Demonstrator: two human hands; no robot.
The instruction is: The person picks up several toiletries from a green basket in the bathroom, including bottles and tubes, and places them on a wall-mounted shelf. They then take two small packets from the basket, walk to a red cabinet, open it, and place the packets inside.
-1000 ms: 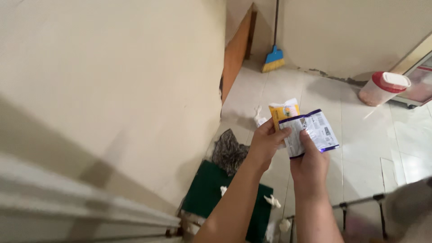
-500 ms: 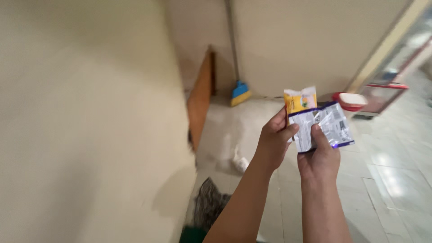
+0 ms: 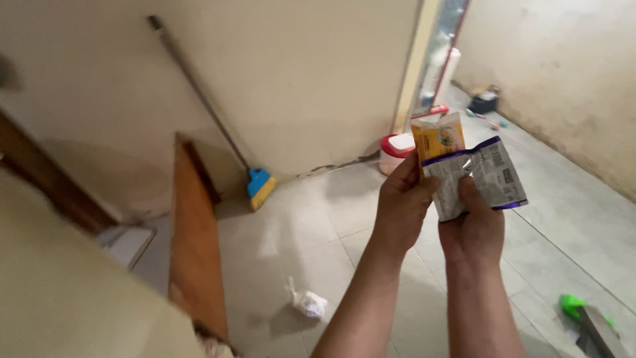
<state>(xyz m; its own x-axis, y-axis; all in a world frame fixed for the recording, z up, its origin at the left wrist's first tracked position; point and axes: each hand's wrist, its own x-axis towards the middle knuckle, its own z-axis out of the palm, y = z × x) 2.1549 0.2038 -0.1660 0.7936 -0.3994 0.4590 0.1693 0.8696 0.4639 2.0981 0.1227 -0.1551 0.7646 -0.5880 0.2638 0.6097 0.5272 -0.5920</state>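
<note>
You hold two small packets up in front of you, above the floor. Your left hand [image 3: 401, 205] is closed on the yellow packet [image 3: 438, 137], which stands upright above your knuckles; your left fingers [image 3: 424, 189] wrap over its lower edge and also press against the left side of the silver packet [image 3: 478, 176]. Your right hand [image 3: 472, 229] is closed on the silver packet from below, with the thumb lying up across its face and the other fingers hidden behind it. The silver packet has a purple border and tilts to the right; it overlaps the bottom of the yellow packet, so the two touch.

Below the hands lies a pale tiled floor [image 3: 318, 225]. A small tied white bag [image 3: 307, 303] sits on the tiles to the left of your left forearm, well apart from the packets. A brown wooden board [image 3: 195, 245] stands on edge further left. A broom [image 3: 260, 186] with a blue and yellow head leans against the cream wall [image 3: 298, 79]. A white bucket with a red lid [image 3: 395, 152] stands at the foot of that wall, just behind the yellow packet as you see it. A green object [image 3: 573, 306] lies on the floor at the lower right. An open doorway [image 3: 440, 59] shows beyond the wall.
</note>
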